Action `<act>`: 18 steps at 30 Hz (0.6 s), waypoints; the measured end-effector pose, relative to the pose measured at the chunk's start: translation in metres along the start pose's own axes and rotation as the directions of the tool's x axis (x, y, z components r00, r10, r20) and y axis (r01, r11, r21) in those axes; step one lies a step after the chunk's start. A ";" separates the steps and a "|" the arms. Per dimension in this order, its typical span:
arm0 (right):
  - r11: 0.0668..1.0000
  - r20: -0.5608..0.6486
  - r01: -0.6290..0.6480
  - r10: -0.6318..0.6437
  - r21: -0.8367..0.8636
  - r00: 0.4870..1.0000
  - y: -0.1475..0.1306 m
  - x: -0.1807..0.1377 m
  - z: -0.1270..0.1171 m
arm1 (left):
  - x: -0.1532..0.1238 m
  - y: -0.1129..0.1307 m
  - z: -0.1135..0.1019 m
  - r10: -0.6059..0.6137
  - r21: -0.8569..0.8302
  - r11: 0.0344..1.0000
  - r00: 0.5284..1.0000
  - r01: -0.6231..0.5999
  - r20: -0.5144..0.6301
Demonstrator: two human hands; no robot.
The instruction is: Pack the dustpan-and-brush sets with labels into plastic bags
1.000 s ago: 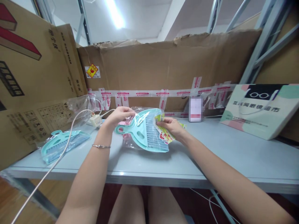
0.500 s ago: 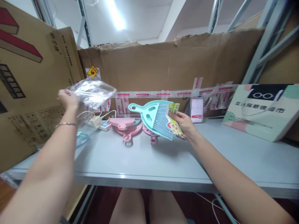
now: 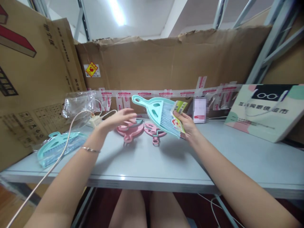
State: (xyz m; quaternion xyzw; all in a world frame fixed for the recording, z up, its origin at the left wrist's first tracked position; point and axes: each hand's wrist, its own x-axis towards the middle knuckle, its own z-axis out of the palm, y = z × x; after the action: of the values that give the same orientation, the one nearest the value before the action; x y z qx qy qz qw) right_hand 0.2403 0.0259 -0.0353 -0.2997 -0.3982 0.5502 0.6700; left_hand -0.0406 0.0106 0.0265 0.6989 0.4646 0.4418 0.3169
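A cardboard wall (image 3: 147, 66) rises behind the turquoise dustpan set (image 3: 159, 115), which is held above the gray table (image 3: 142, 164). Well right of the set stands a printed box (image 3: 257, 126); well left, a white cable (image 3: 49, 172) crosses a bagged set (image 3: 47, 153). Pink dustpans (image 3: 136, 131) lie below the set, partly hidden by the left hand (image 3: 118, 118), fingers loosely spread. The right hand (image 3: 186, 123) pinches the set's card (image 3: 177, 123).

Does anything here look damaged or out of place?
The back cardboard looks ragged along its top edge. A cable crosses untidily in front of the wrapped dustpan and table. The held dustpan set looks undamaged.
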 end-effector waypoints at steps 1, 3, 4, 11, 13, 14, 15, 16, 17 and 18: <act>1.000 0.029 -0.022 0.023 -0.008 0.999 -0.001 -0.001 -0.001 | -0.001 0.002 0.016 0.015 -0.134 0.991 0.986 0.007 0.164; 0.996 0.080 -0.084 0.086 -0.027 0.993 -0.004 -0.003 -0.001 | -0.003 0.006 0.040 0.141 -0.357 0.933 0.957 -0.043 0.254; 0.993 0.099 -0.113 0.116 -0.036 0.988 -0.006 -0.004 -0.001 | -0.004 0.008 0.047 0.200 -0.423 0.902 0.953 -0.089 0.227; 0.949 0.070 -0.192 0.215 -0.250 0.974 -0.022 -0.003 -0.013 | -0.014 0.014 0.053 0.384 -0.397 0.837 0.921 -0.377 -0.065; 0.885 -0.012 -0.214 0.229 -0.415 0.973 -0.028 0.001 -0.027 | -0.017 0.009 0.047 0.420 -0.380 0.816 0.899 -0.435 -0.126; 0.846 -0.062 -0.225 0.223 -0.483 0.973 -0.031 0.004 -0.036 | -0.018 0.006 0.043 0.438 -0.364 0.811 0.888 -0.458 -0.140; 0.813 -0.112 -0.234 0.206 -0.534 0.972 -0.033 0.007 -0.045 | -0.020 0.003 0.039 0.449 -0.347 0.812 0.882 -0.469 -0.143; 0.787 -0.159 -0.242 0.184 -0.567 0.970 -0.034 0.010 -0.053 | -0.021 0.000 0.035 0.452 -0.332 0.817 0.881 -0.471 -0.139; 0.770 -0.205 -0.249 0.156 -0.588 0.966 -0.035 0.013 -0.059 | -0.022 -0.003 0.031 0.449 -0.318 0.825 0.884 -0.467 -0.134; 0.749 -0.257 -0.239 0.094 -0.618 0.962 -0.034 0.016 -0.062 | -0.023 -0.005 0.028 0.445 -0.307 0.832 0.886 -0.462 -0.128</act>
State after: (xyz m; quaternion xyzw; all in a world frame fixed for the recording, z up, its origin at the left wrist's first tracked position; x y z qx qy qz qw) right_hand 0.3123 0.0365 -0.0348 -0.6017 -0.4612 0.4032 0.5125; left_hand -0.0205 -0.0101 0.0034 0.7148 0.2131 0.5930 0.3032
